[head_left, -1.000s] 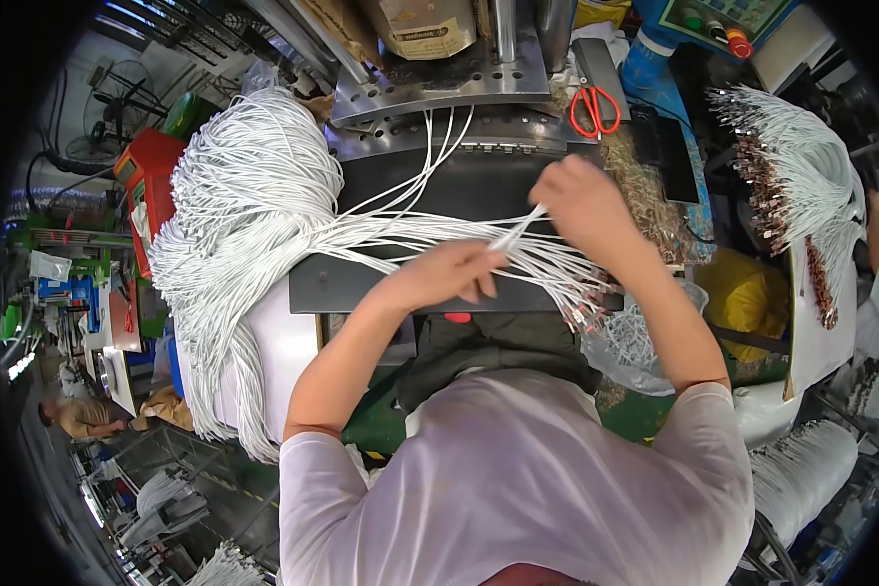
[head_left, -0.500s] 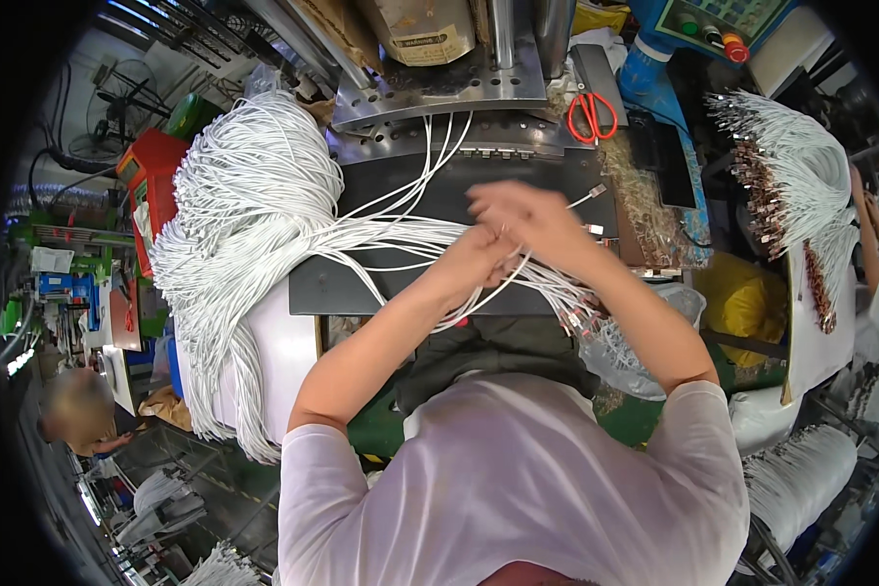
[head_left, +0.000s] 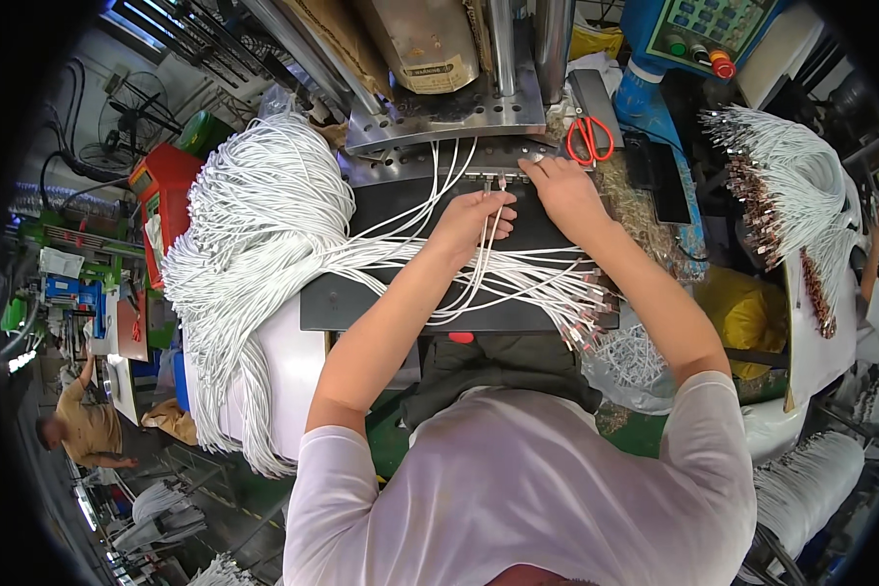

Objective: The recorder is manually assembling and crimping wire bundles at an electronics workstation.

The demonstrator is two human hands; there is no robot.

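My left hand (head_left: 471, 227) is closed on a pair of white cables (head_left: 481, 262), their connector ends pointing up toward the metal mould plate (head_left: 410, 164) of a press. Just right of it, my right hand (head_left: 565, 195) reaches to the front edge of that plate. Its fingertips are drawn together there at something small and shiny that I cannot make out. Below both hands, a bundle of white cables (head_left: 547, 273) lies across the black work surface (head_left: 356, 311), connector ends (head_left: 586, 314) to the right. Several cables run up under the upper press plate (head_left: 449, 122).
A big heap of white cables (head_left: 264, 186) stands at the left. Red-handled scissors (head_left: 589, 142) lie right of the press, below a control panel (head_left: 708, 34). A clear bag of scraps (head_left: 640, 356) and a yellow bag (head_left: 747, 313) are at lower right. A person (head_left: 88, 420) stands far left.
Both hands were together over the bundle; now they are apart and farther forward. The left has brought cables to the mould plate's edge, and the right has reached the plate.
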